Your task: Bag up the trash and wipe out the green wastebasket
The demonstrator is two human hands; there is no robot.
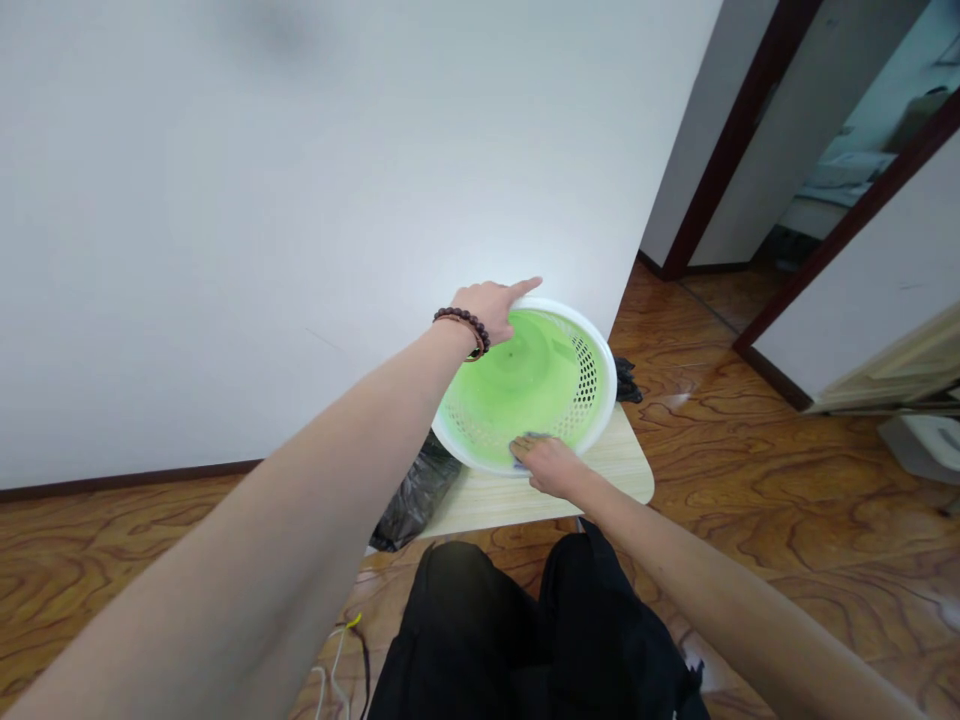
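Note:
A round plastic basket (606,345) with a white rim, a green inside and a perforated side rests on a small light wood-grain table (626,462). My left hand (491,303) grips its far rim, the index finger stretched out along it and a bead bracelet on the wrist. At the near rim, my right hand (553,466) presses a greyish cloth (535,435) against the basket's inner wall. Most of the cloth is hidden under the fingers.
A black plastic bag (420,492) lies at the table's left, and another dark bag (628,381) shows behind the basket's right side. A white wall (322,220) stands right behind. Cables (341,655) lie on the wooden floor near my legs (487,630). A doorway opens at right.

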